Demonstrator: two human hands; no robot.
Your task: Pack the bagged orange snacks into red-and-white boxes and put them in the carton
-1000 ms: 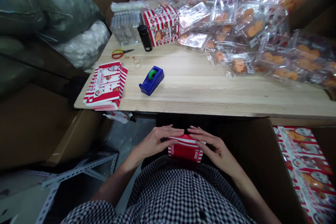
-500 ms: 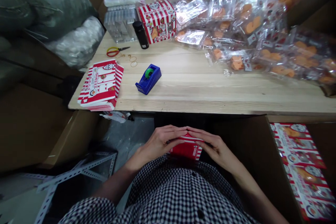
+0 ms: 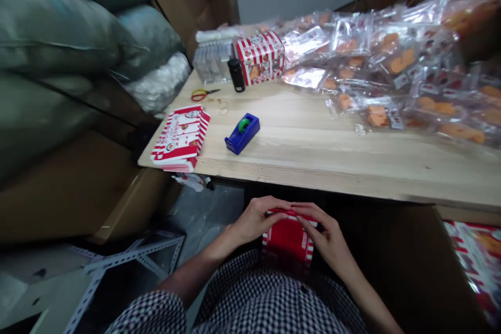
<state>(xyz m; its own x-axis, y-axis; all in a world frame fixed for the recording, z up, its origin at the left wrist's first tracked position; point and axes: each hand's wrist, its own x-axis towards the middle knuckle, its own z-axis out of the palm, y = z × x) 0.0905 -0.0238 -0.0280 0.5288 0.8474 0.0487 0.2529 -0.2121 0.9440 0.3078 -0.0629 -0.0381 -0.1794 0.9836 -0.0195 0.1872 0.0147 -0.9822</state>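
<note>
Close to my body, below the table's front edge, I hold a red and white striped cardboard box (image 3: 288, 240). My left hand (image 3: 263, 217) grips its upper left side, thumb on the near face and fingers along the top edge. From the right, my right hand (image 3: 321, 227) holds it the same way, and the fingertips of both hands almost meet over the top. Which flap lies under the fingers I cannot tell. On the table ahead are a blue tape dispenser (image 3: 243, 134) with green tape and a stack of flat striped cartons (image 3: 182, 138).
Farther back on the wooden table (image 3: 289, 159) stand a black bottle (image 3: 236, 75), a filled striped box (image 3: 261, 57), clear plastic boxes (image 3: 213, 62) and scissors (image 3: 203, 95). Clear bags of orange pieces (image 3: 378, 115) pile at right. A carton holding striped boxes (image 3: 479, 255) sits lower right.
The view has turned left, so the table appears shifted right. The box in my hands now shows more of its red face. Both hands keep their hold along its top.
</note>
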